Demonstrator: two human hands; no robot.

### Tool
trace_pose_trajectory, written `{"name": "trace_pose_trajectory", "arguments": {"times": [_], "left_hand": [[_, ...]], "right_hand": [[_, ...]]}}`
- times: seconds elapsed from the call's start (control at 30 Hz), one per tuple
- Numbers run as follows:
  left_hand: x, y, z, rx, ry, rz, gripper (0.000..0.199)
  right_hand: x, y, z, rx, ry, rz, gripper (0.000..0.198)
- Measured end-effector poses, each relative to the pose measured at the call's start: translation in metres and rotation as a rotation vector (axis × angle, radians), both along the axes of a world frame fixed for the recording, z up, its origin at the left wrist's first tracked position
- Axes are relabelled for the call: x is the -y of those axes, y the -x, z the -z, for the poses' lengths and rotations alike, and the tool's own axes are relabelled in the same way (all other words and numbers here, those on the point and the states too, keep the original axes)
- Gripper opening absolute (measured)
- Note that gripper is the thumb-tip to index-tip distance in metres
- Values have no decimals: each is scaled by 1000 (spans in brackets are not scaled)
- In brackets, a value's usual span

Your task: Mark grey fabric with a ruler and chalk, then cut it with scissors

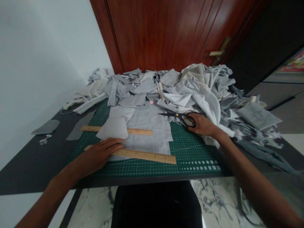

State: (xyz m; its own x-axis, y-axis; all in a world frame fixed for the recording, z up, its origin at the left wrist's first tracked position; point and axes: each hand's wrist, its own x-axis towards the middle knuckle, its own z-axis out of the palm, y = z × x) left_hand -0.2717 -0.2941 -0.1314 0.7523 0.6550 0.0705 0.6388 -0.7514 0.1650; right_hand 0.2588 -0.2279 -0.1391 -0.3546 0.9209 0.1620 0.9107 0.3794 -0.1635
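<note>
My right hand (203, 125) is closed around the handles of black scissors (177, 115), whose blades point left over the cloth and look shut. My left hand (101, 153) lies flat with fingers stretched out across the left part of the lower wooden ruler (147, 155). Its fingertips meet the edge of a folded pale fabric piece (115, 126). Under both rulers spreads a light grey cloth (152, 122) on the green cutting mat (197, 148). A second wooden ruler (140, 131) runs across the cloth, partly hidden by the folded piece.
A heap of grey and white fabric scraps (199, 85) fills the table's back and right side. Grey cut pieces (47, 126) and a small white cord (45, 139) rest at left. A wooden door (156, 34) stands behind; scraps (216, 202) litter the floor.
</note>
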Motion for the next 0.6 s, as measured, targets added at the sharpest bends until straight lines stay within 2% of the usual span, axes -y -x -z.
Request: {"name": "trace_pose_trajectory", "arguments": {"times": [0.13,0.33,0.4,0.53,0.6], "left_hand": [[-17,14,-1,-33,-30,5,54],[-54,27,-11,-149,-81,-144,58],[-66,25,-16,-186,-151,-224,56],[-81,14,-23,-199,-341,-486,48],[-83,8,-20,-200,-360,-524,46]], "right_hand": [[1,0,5,-18,-62,-21,55],[2,-1,7,-33,-53,-20,58],[2,-1,8,-51,-65,-29,59],[6,-1,8,-56,-100,-58,57],[10,0,9,-45,-136,-52,54]]}}
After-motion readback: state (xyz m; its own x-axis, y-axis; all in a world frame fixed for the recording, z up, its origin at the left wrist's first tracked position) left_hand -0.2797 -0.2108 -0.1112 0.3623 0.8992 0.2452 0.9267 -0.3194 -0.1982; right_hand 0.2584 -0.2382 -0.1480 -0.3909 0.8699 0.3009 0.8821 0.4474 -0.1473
